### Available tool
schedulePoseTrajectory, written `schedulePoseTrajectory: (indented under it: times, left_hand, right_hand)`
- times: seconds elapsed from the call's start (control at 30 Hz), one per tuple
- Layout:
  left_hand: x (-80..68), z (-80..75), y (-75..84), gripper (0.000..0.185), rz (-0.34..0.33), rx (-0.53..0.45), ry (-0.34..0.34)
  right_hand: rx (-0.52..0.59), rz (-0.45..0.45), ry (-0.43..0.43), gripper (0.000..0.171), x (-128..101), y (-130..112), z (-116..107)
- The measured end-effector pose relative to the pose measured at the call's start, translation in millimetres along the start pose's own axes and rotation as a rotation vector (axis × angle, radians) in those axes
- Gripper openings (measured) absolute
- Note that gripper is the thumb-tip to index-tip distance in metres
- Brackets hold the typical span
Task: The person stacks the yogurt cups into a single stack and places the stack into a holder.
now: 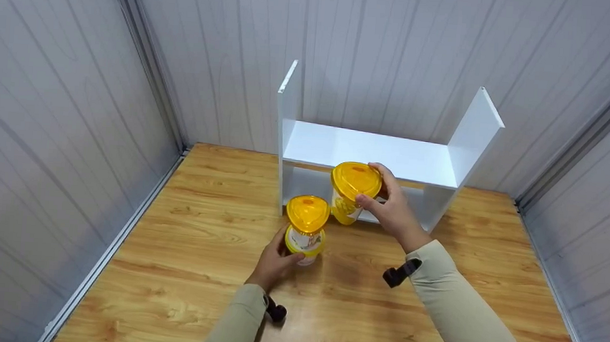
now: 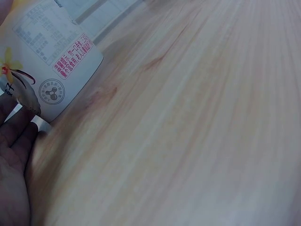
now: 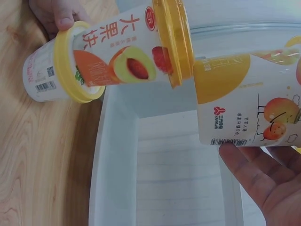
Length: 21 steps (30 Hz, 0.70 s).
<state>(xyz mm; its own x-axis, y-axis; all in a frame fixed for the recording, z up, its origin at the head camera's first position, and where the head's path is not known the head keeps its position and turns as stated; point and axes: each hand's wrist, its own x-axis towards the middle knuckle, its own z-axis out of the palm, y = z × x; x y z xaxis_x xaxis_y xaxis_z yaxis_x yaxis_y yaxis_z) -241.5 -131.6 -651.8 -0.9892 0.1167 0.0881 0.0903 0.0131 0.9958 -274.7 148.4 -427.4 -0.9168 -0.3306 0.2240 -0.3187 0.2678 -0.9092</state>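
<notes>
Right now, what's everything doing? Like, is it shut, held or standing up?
Lower cup: upright, gripped by the left hand.
Peach cup: lid on, stacked above the lower cup.
Third cup: lid on, held by the right hand.
White shelf: standing upright, open at the top.
Right wrist strap: worn over the sleeve.

Head: I look down, toward far edge of table (image 1: 168,279)
Left wrist: close, low over table
Right wrist: close, facing shelf (image 1: 365,147)
Head/right wrist: cups (image 1: 307,214) shared
</notes>
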Motion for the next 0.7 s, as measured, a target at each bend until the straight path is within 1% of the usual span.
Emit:
schedulePoseTrajectory:
  times: [0.23,0.37,0.5,0.7]
  left_hand:
    - [-0.1,-0.4,-1.2,0.096,-0.003,-0.012,-0.001]
    - [-0.5,-0.5,-0.3,0.097,-0.018,-0.016,-0.001]
    - [-0.6,-0.4,0.9,0.096,-0.028,-0.007,0.001]
    - [-0.4,-0.5,2.3,0.097,-0.024,0.007,0.002]
  right_hand:
    - [0.003,-0.045,0.000,0.070,4.8,-5.1,7.5]
    - [0.015,-0.046,-0.003,0.069,6.4,-7.5,11.6]
    - [0.003,-0.046,0.001,0.071,7.5,-9.9,15.7]
    - [0.004,-0.044,-0.004,0.076,9.5,-14.0,21.7]
